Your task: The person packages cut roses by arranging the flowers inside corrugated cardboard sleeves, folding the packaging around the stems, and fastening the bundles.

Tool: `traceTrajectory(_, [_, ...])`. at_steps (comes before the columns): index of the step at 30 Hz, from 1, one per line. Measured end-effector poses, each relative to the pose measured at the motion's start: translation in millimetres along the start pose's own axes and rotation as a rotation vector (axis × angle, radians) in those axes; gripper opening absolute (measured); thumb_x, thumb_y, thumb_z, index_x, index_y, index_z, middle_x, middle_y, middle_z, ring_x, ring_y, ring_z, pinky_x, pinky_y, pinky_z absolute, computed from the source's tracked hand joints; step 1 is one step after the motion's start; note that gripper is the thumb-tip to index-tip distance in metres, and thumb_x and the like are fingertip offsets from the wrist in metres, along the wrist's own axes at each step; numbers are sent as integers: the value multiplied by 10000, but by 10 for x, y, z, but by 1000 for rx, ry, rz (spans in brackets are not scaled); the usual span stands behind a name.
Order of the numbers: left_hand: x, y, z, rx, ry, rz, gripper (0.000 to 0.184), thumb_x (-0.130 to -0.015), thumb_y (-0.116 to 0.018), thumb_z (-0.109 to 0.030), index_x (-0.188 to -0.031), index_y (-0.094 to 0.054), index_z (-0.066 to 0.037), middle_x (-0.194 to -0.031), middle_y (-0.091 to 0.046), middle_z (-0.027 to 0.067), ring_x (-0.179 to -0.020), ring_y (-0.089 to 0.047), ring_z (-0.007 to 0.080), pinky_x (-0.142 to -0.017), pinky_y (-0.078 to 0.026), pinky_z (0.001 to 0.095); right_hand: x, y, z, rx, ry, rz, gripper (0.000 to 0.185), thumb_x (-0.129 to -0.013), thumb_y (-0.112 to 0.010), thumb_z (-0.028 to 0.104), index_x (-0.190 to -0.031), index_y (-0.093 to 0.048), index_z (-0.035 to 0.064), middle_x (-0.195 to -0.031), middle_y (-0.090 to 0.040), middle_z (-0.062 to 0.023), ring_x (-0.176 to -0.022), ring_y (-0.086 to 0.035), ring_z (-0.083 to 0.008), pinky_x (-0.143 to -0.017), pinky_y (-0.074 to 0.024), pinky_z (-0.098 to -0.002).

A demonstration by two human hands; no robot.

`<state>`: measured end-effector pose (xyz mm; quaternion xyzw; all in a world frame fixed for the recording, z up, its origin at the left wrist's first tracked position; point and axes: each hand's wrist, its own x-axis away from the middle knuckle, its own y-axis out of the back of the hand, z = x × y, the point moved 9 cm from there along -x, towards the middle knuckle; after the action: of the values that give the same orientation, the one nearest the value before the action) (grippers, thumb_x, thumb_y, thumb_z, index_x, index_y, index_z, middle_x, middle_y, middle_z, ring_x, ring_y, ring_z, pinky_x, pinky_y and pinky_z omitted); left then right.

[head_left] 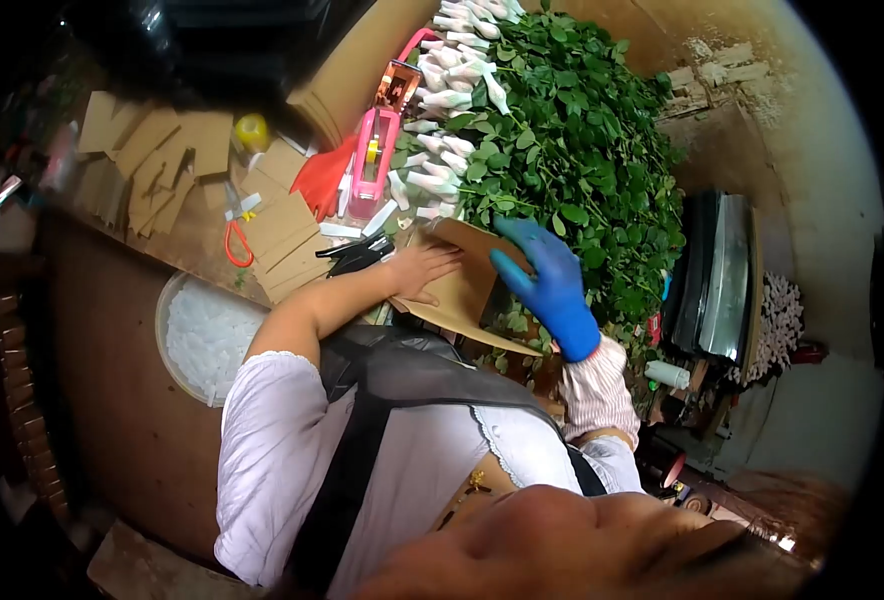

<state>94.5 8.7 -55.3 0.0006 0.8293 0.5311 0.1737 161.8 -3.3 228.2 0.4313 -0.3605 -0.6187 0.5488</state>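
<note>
My bare left hand (427,272) lies on a brown cardboard sheet (467,285), with its fingers spread. The sheet is bent, with a raised flap at its right side. My right hand (547,280), in a blue glove, is beside that flap; its thumb and fingers are apart, and nothing shows gripped between them. Just beyond it lies a large heap of leafy green stems (572,150). White-wrapped flower heads (447,100) line the heap's left side. A black tool, perhaps a stapler (362,255), lies beside my left forearm.
A pink tape dispenser (372,165), red material (324,180), orange-handled scissors (237,240), yellow tape (252,132) and cardboard pieces (162,165) lie to the left. A tub of white pieces (212,335) stands below them. Dark sheets (707,275) stand at the right.
</note>
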Motion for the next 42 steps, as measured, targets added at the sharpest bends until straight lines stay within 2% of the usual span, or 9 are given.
traceTrajectory(5, [-13, 41, -1, -37, 62, 58, 962, -864, -524, -650, -1533, -273, -5, -1596, -268, 180, -1486, -235, 312, -1215, -136, 460, 288, -261, -254, 43, -103, 127, 544, -832, -742, 289, -1324, -582, 121, -1225, -650, -130, -1058, -646, -306, -902, -520, -407])
traceTrajectory(10, [0, 70, -30, -45, 36, 26, 953, -869, -503, -648, -1525, -282, 8, -1578, -307, 178, -1475, -255, 311, -1213, -153, 460, 138, -1100, -987, 104, -189, 68, 308, -833, -692, 313, -1021, -614, 82, -897, -635, -119, -881, -632, -318, -777, -497, -467])
traceTrajectory(11, [0, -18, 1, -97, 65, 102, 984, -860, -498, -686, -1550, -245, -32, -1616, -242, 143, -1494, -216, 273, -1217, -128, 442, 112, -1218, -1080, 188, -226, 303, 358, -839, -695, 290, -1114, -620, 74, -1009, -656, -138, -953, -634, -321, -827, -504, -448])
traceTrajectory(16, [-23, -33, 5, -67, 121, 264, 977, -855, -519, -665, -1550, -245, -35, -1619, -238, 141, -1491, -224, 270, -1217, -136, 430, 188, -600, -169, -19, -2, 101, 652, -811, -733, 413, -1348, -541, 95, -1248, -614, -177, -1137, -594, -346, -960, -485, -422])
traceTrajectory(19, [-14, -90, 30, -98, 106, 199, 972, -852, -542, -640, -1554, -238, -41, -1623, -229, 138, -1490, -226, 264, -1218, -135, 423, 500, -1170, 121, -258, -110, 601, 728, -755, -761, 503, -1328, -563, 101, -1187, -635, -190, -1085, -620, -363, -944, -489, -433])
traceTrajectory(25, [6, -193, 39, -109, 132, 268, 900, -871, -553, -511, -1577, -196, -82, -1640, -190, 119, -1524, -137, 241, -1238, -68, 428, 449, -1728, 356, 95, 23, 606, 380, -833, -681, 338, -1155, -638, 140, -957, -660, -132, -888, -660, -331, -790, -512, -459])
traceTrajectory(28, [-13, -501, 169, -581, -26, -317, 846, -864, -561, -525, -1547, -289, -107, -1621, -246, 121, -1514, -186, 237, -1235, -128, 426, -129, -1526, 695, -340, 134, 465, 392, -835, -677, 295, -1187, -628, 129, -1029, -674, -142, -915, -668, -322, -795, -522, -458])
traceTrajectory(32, [140, -192, 96, -250, 103, -197, 797, -875, -559, -505, -1529, -321, -117, -1571, -300, 108, -1459, -242, 229, -1194, -177, 416, -1167, -2077, 1300, -332, 440, 130, 495, -833, -691, 281, -1276, -569, 96, -1104, -665, -140, -936, -664, -335, -790, -533, -442])
traceTrajectory(42, [346, 95, -58, 116, 197, -86, 680, -901, -552, -455, -1484, -401, -141, -1445, -433, 76, -1322, -381, 211, -1090, -300, 392, -1416, -3505, 1140, 332, 420, 480, 357, -920, -509, 217, -1267, -565, 153, -1003, -649, -40, -907, -658, -235, -696, -455, -414])
